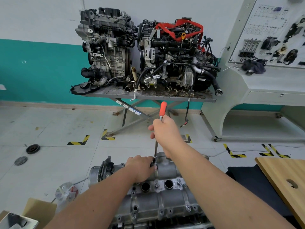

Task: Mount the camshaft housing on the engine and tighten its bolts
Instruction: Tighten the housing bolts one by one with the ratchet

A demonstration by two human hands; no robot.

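- A person's right hand (166, 131) closes its grip around the steel shaft of a long ratchet wrench (158, 134), just below the wrench's orange handle.
- The left hand (141, 167) wraps its fingers around the wrench head, low against the camshaft housing (166, 194).
- The grey housing sits atop the engine (148, 219) at near centre, bolts (188, 208) dotting its flange.
- On the far table (148, 96), two complete engines (148, 52) stand side by side.

No text can be read: the white stickers (128, 107) on the scissor stand's leg and the display board (270, 19) at 2 o'clock are blurred
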